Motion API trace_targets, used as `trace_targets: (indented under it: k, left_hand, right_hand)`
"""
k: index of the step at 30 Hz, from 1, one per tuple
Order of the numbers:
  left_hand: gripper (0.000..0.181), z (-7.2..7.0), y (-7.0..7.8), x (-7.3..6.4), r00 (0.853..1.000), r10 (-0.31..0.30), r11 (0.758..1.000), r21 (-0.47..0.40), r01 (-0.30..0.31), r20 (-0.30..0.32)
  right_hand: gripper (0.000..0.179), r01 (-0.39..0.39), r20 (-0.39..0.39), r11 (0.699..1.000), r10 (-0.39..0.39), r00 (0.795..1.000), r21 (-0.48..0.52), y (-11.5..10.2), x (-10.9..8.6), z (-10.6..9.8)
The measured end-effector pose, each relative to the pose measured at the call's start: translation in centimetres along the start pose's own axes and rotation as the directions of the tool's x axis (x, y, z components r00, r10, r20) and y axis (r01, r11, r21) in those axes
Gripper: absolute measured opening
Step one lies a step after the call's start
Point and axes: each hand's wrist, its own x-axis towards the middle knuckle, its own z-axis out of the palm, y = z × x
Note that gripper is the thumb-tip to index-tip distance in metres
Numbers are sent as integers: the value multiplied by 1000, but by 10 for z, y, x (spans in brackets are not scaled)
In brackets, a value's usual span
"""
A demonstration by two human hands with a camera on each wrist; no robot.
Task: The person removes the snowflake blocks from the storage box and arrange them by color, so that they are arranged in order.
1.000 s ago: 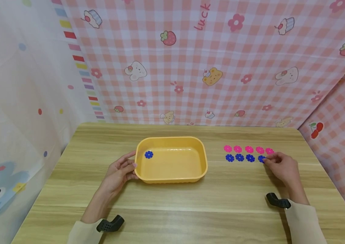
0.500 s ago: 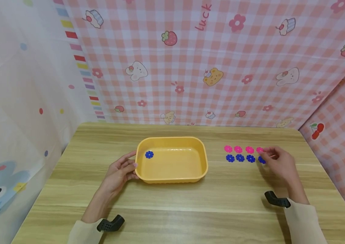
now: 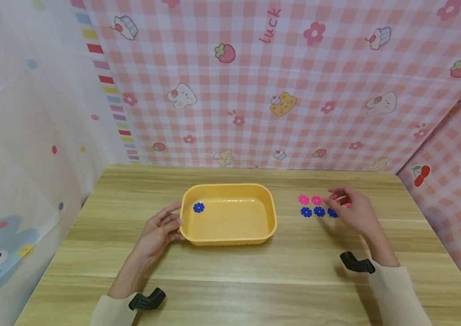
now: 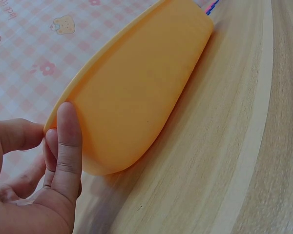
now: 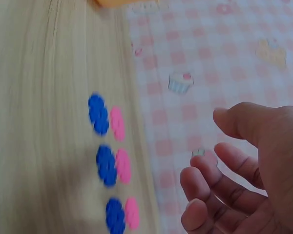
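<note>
My left hand (image 3: 160, 230) grips the left side of a yellow plastic tray (image 3: 227, 242). In the left wrist view its thumb and fingers pinch the tray's rim. Inside the tray lies one blue snowflake disc (image 3: 199, 208), near the left end. My right hand (image 3: 352, 209) hovers over the right part of two short rows of discs and hides some of them. Pink discs (image 3: 303, 199) form the back row, blue discs (image 3: 306, 212) the front one. In the right wrist view the right hand's (image 5: 244, 180) thumb and loosely bent fingers stand apart, with nothing between them.
The wooden table (image 3: 238, 290) carries the tray and the discs. Behind it hangs a pink checked cloth (image 3: 246, 90), with a white patterned cloth (image 3: 30, 113) on the left. Each sleeve has a black wrist mount (image 3: 147, 299) at its cuff.
My right hand has moved left and lifted from the right end of the disc rows, its fingers spreading. My left hand and the tray stay where they were.
</note>
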Motion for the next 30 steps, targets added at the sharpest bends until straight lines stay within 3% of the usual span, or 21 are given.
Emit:
trace_targets:
  k: [11,17,30]
  left_hand:
    - [59,-1,-1,0,1000,9,1000,-2,-9,5]
    - [59,-2,-2,-1,1000,5,1000,12,-5,9]
    - [58,-1,-2,-1,1000,0,1000,19,0,-3]
  right_hand:
    - [37,125,58,991,-127,990,44,-39,15,19]
    - [44,165,92,985,-169,981,51,-63,21,31]
    - [45,265,171,959,-279,945,99,-109,27,61]
